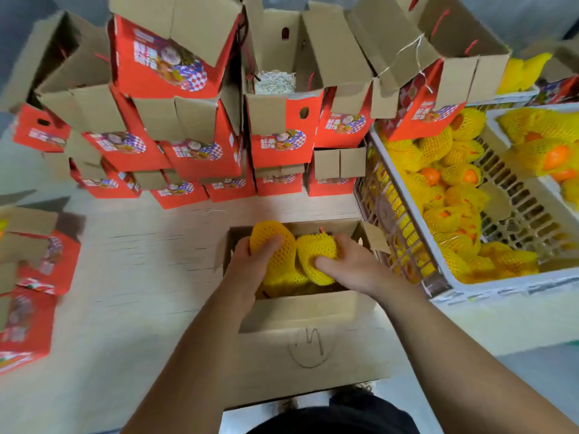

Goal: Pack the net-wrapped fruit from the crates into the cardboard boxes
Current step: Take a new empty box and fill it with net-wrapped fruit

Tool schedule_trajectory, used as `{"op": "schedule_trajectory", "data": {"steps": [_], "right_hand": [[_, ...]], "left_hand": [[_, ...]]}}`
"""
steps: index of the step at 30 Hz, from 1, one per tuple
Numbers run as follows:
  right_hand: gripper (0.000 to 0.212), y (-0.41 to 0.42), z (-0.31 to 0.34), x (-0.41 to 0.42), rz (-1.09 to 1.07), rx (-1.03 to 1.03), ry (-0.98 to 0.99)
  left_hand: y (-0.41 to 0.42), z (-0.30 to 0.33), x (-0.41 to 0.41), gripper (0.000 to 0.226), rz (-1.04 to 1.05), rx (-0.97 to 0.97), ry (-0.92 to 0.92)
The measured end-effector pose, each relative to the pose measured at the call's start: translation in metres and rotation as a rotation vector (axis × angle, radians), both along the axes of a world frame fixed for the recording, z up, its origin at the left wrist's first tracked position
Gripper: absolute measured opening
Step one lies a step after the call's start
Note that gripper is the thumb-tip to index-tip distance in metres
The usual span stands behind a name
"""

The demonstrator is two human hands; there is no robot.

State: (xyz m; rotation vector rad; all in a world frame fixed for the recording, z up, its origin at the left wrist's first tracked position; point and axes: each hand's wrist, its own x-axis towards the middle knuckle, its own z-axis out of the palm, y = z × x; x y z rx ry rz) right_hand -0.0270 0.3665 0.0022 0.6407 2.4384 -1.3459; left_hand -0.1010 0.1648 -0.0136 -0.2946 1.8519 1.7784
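Two hands reach down into the open cardboard box (pixel 300 308): left hand (pixel 250 261) and right hand (pixel 354 264) each curl fingers around one net-wrapped fruit (pixel 275 245), atop others inside.

Fruit packing room, stacked red gift boxes (pixel 206 151), crates (pixel 407 170) (netted oranges)

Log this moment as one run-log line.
left hand: holds netted fruit | right hand: holds second netted fruit | both over open box | crate: fruit remaining
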Motion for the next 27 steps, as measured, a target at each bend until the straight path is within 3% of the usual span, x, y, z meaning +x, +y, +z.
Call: {"op": "schedule_trajectory", "data": {"steps": [3, 5, 8, 12, 14, 16, 18, 19, 21, 22, 27], "right_hand": [[0.040, -0.009, -0.007, -0.014, 0.381, 0.395, -0.378], [0.035, -0.020, -0.019, -0.024, 0.503, 0.446, -0.499], [0.052, -0.022, -0.044, -0.039, 0.404, 0.432, -0.618], [0.056, -0.028, -0.068, -0.044, 0.464, 0.388, -0.673], [0.065, -0.028, -0.057, -0.038, 0.319, 0.453, -0.656], [0.065, -0.026, -0.042, -0.028, 0.090, 0.456, -0.483], [0.049, -0.030, -0.032, -0.014, -0.064, 0.201, -0.183], [0.035, -0.034, -0.027, -0.009, -0.151, -0.057, -0.093], [0.023, -0.043, -0.023, 0.000, -0.257, -0.623, -0.085], [0.022, -0.044, -0.024, 0.002, -0.260, -0.777, -0.093], [0.026, -0.036, -0.019, 0.003, -0.184, -0.717, -0.025]], "left_hand": [[-0.004, -0.005, -0.001, 0.061, -0.052, -0.070, -0.084], [-0.002, -0.008, -0.003, 0.060, -0.126, -0.190, -0.054], [0.003, -0.013, -0.005, 0.062, -0.198, -0.326, 0.013], [0.000, -0.021, -0.006, 0.070, -0.241, -0.322, -0.037], [0.001, -0.022, -0.002, 0.078, -0.315, -0.368, -0.014], [0.005, -0.021, 0.005, 0.090, -0.382, -0.416, 0.061], [0.009, -0.020, 0.016, 0.088, -0.346, -0.364, 0.078], [0.010, -0.020, 0.021, 0.080, -0.311, -0.333, 0.075], [0.010, -0.022, 0.030, 0.070, -0.268, -0.268, 0.086], [0.009, -0.024, 0.033, 0.069, -0.270, -0.242, 0.098], [0.007, -0.018, 0.032, 0.057, -0.312, -0.200, 0.151]]}}
